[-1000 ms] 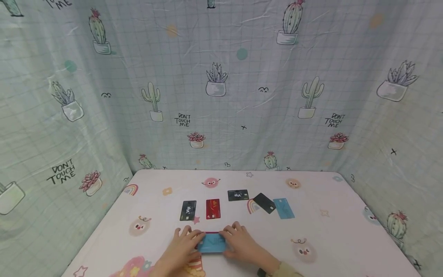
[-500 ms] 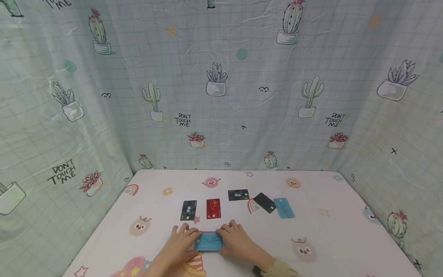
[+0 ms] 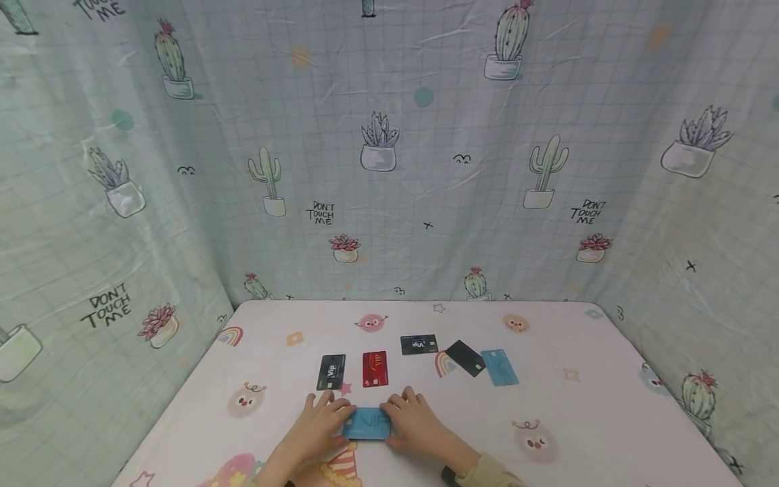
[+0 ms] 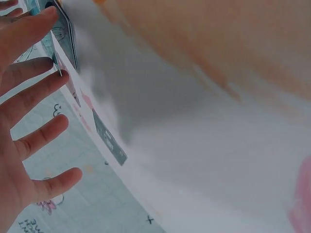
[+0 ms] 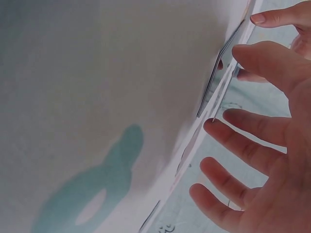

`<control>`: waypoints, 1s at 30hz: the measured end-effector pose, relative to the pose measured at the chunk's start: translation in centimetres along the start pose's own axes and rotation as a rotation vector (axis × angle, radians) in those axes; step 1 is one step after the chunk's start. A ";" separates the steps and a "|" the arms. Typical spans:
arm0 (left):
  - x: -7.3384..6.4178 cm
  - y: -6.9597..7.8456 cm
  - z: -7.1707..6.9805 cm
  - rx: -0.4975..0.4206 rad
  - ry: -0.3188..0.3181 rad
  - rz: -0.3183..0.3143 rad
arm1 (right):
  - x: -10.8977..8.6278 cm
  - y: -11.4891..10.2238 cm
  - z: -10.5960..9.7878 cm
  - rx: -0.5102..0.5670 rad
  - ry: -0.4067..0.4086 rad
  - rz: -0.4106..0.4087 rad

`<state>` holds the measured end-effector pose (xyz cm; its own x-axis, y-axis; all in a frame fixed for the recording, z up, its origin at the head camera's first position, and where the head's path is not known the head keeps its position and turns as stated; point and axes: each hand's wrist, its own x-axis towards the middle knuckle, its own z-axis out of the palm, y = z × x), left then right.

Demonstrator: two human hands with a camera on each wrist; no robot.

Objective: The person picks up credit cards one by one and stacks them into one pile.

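Note:
Both hands hold a blue VIP card (image 3: 367, 423) by its short ends, near the front middle of the table. At its left end the left hand (image 3: 316, 427) pinches it between thumb and fingers. The right hand (image 3: 418, 427) does likewise at the right end. In the left wrist view, dark-edged cards (image 4: 65, 36) lie close below the held card; the right wrist view shows their thin edges (image 5: 209, 90). How many cards are gripped together cannot be told. The ring and little fingers (image 4: 53, 182) of the left hand are spread away from the card.
Beyond the hands lie a black VIP card (image 3: 331, 372), a red card (image 3: 374, 368), another black VIP card (image 3: 419, 344), a plain black card (image 3: 466, 358) and a second blue card (image 3: 500, 367). A dark object (image 3: 449, 476) is partly hidden by the right sleeve. Cactus-print cloth (image 3: 389, 203) surrounds the table.
Both hands and the blue card have shifted slightly left, then stayed nearly still. A red strip along the card's far edge has gone from sight. The other cards have not moved.

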<state>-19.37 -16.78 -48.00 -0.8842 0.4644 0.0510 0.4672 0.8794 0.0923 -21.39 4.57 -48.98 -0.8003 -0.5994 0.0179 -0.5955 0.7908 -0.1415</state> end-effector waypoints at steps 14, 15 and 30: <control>0.3 -0.2 0.2 0.031 0.007 0.055 | 0.3 0.0 0.0 -0.035 -0.033 -0.002; 0.3 -0.3 0.3 0.031 0.009 0.059 | 0.3 -0.1 0.1 -0.038 -0.034 -0.004; 0.6 -0.4 0.4 0.028 0.042 0.080 | 0.3 -0.2 -0.1 -0.034 -0.033 -0.004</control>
<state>-20.08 -16.78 -48.41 -0.8428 0.5290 0.0988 0.5356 0.8424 0.0582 -21.51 4.30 -48.81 -0.7955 -0.6057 -0.0142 -0.6010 0.7919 -0.1082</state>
